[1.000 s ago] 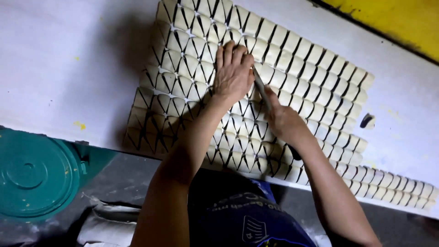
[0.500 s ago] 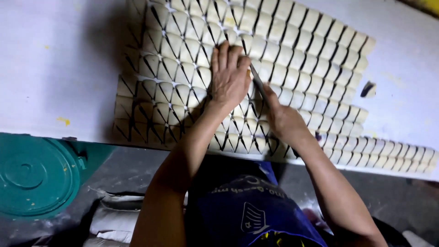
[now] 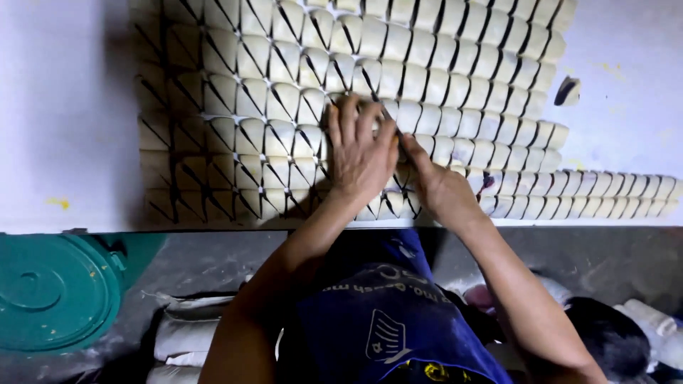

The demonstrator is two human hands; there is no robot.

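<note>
Head view: I find my left hand (image 3: pixel 359 153) spread flat, palm down, on the sheet of pale cut pieces (image 3: pixel 441 78), apparently to steady it on the white surface (image 3: pixel 57 107). My right hand (image 3: pixel 437 186) is closed around a thin blade (image 3: pixel 393 122) set in a seam just beside the left fingertips — a teal drum lid (image 3: pixel 50 291) sits below the surface edge.

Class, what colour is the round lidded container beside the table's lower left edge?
The round container is teal green, seen in the head view.
</note>
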